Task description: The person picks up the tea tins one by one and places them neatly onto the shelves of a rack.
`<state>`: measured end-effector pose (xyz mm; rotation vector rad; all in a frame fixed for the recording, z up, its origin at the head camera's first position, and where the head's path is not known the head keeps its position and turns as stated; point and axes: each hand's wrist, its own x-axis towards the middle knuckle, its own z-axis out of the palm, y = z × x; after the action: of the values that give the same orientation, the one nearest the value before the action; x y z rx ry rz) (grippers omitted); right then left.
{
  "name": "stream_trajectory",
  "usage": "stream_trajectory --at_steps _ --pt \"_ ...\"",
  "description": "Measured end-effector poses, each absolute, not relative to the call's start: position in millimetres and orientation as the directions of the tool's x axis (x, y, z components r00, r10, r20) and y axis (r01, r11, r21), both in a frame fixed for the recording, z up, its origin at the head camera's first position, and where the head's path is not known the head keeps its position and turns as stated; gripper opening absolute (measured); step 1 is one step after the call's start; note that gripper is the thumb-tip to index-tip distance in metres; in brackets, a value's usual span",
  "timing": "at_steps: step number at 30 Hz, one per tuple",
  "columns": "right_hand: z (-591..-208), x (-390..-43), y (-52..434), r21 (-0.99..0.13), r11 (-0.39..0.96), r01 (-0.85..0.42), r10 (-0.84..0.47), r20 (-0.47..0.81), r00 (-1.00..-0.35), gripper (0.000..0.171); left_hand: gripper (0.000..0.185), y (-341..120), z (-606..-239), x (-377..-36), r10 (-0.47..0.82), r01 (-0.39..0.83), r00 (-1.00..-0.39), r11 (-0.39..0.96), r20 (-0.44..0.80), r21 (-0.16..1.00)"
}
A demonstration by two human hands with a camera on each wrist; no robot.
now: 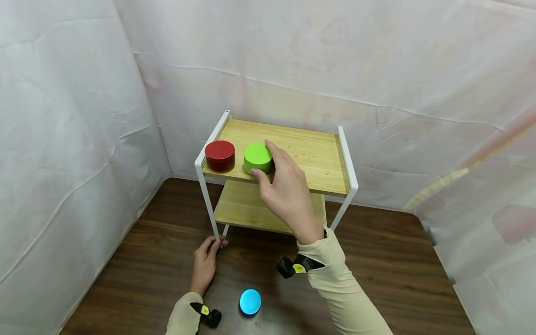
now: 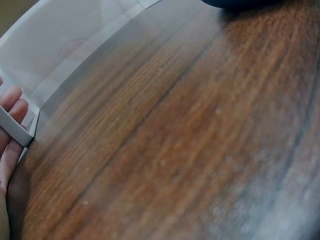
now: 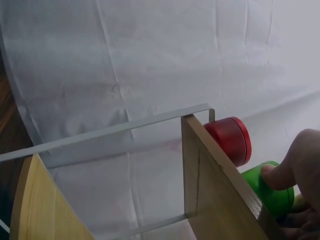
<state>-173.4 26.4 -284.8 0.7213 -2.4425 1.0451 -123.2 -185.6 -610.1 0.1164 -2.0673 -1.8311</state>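
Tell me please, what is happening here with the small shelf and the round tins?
A person's right hand grips the green tin on the top board of a small wooden shelf, beside a red tin. The left hand holds the shelf's front left leg near the brown table. A blue tin lies on the table between the arms.
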Motion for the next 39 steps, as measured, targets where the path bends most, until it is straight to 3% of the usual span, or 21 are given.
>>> stream_trajectory --at_steps 14,39 --pt "-291.5 -173.1 20.1 -0.480 0.655 -0.583 -0.287 0.556 -0.780 0.067 0.028 -184.6 -610.9 -122.5 -0.306 0.179 -0.928 0.133 0.212 0.975" --pt "-289.2 -173.2 21.7 -0.487 0.661 -0.570 -0.265 0.560 -0.785 0.072 0.029 -184.2 -609.2 -126.6 -0.294 0.199 -0.927 0.136 0.231 0.971"
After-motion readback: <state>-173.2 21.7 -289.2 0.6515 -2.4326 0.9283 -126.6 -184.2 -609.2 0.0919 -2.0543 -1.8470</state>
